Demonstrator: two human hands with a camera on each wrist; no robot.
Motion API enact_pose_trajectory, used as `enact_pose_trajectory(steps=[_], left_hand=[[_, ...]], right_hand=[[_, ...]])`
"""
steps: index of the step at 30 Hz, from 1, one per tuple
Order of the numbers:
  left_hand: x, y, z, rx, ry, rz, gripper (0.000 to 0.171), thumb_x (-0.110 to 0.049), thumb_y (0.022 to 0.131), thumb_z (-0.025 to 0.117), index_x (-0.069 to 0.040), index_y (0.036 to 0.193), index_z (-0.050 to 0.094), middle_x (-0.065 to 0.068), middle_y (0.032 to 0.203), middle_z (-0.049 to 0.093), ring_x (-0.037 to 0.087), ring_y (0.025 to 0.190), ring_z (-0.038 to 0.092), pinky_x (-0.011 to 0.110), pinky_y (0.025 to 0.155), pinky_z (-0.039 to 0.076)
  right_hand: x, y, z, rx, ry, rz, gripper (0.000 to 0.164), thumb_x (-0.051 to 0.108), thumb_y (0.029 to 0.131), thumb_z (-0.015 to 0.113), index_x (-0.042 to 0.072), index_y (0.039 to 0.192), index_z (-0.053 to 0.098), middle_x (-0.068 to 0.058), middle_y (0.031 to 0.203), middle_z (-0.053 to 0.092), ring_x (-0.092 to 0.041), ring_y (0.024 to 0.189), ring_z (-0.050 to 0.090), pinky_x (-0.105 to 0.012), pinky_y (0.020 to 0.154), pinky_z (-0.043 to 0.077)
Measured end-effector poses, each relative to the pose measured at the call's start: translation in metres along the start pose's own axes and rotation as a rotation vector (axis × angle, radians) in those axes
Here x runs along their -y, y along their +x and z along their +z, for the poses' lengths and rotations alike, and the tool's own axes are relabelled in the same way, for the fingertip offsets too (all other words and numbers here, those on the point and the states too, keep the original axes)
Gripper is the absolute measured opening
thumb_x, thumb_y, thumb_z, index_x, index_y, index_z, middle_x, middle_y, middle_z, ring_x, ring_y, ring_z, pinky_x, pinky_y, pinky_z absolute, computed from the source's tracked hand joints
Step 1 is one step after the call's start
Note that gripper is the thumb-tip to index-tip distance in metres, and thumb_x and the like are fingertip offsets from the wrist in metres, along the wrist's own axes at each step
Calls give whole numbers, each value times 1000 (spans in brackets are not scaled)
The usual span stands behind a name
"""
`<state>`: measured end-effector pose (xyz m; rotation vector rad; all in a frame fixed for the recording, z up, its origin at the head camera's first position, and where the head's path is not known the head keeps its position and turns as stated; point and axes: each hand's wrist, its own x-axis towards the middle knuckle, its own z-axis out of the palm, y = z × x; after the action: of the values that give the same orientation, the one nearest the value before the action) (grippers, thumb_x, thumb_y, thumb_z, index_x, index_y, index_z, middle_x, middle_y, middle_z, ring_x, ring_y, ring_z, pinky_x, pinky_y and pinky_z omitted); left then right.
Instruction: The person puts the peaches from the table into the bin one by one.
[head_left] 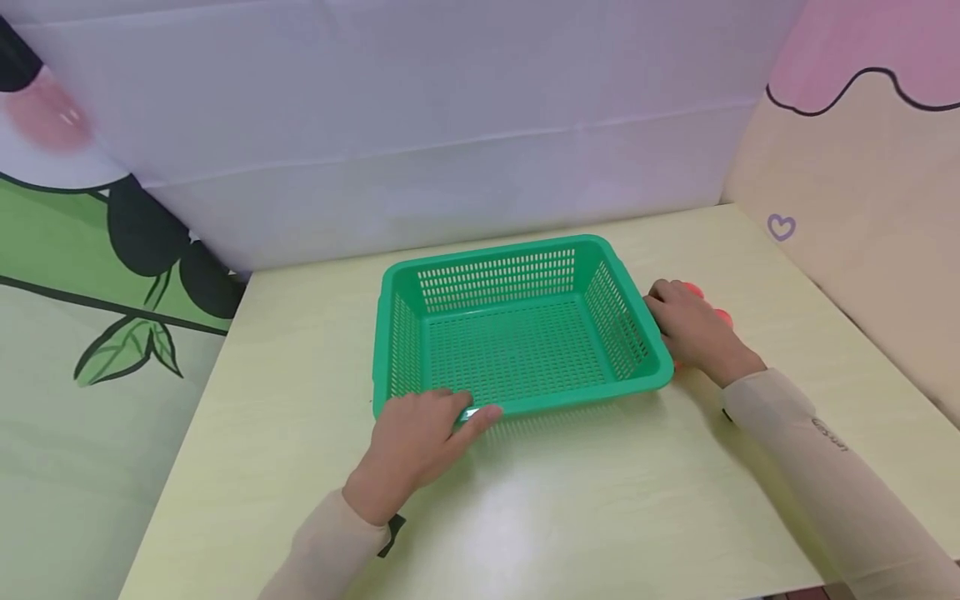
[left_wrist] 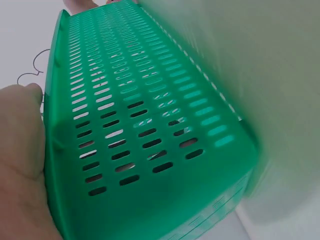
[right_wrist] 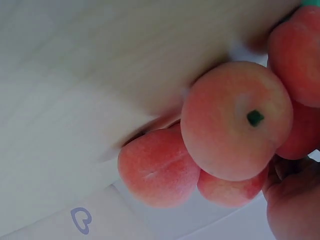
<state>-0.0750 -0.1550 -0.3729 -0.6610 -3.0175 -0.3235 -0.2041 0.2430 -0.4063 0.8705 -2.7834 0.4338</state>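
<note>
A green perforated plastic basket stands on the pale table, nothing inside it. At its front rim, left of the middle, my left hand grips the edge, the thumb lying along the rim. The left wrist view shows the slotted basket wall beside the left palm. My right hand is bent downward at the basket's right side, fingers close to the rim. Below and around it lie several peaches, one with a green stem spot. Its fingertips are hidden behind the fruit, so I cannot tell what they hold.
A whitish cloth backdrop rises behind the table. At the right stands a printed panel with a purple heart; at the left hangs one with green leaves.
</note>
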Motion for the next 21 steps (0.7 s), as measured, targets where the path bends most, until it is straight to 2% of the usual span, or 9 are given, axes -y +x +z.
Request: enact_pose_trajectory(steps=[3, 7, 14, 21], left_hand=[[0, 1, 4, -54, 7, 7, 63, -64, 107, 51, -21, 64, 34, -10, 58, 22, 9, 51, 21, 27, 47, 17], [0, 1, 9, -140, 39, 17, 68, -66, 104, 54, -21, 62, 25, -10, 59, 13, 8, 53, 11, 26, 48, 10], [-2, 2, 12, -207, 77, 15, 71, -66, 102, 58, -21, 60, 23, -10, 58, 10, 7, 53, 8, 25, 48, 9], [-2, 1, 12, -238, 95, 31, 71, -68, 101, 57, -23, 59, 22, -11, 58, 9, 7, 54, 6, 24, 47, 8]], right_hand=[[-1, 0, 2, -2, -15, -10, 9, 5, 100, 67, 10, 93, 64, -9, 98, 56, -31, 92, 52, -42, 78, 41], [-1, 1, 3, -3, -22, -13, 9, 3, 99, 66, 11, 95, 64, -8, 99, 56, -30, 92, 51, -42, 78, 42], [0, 3, 4, 11, -25, -7, 12, 0, 97, 64, 11, 103, 64, -7, 99, 55, -28, 93, 52, -41, 74, 45], [0, 5, 6, 48, 9, 4, 12, 3, 97, 67, 9, 107, 65, -9, 103, 57, -31, 99, 53, -44, 83, 47]])
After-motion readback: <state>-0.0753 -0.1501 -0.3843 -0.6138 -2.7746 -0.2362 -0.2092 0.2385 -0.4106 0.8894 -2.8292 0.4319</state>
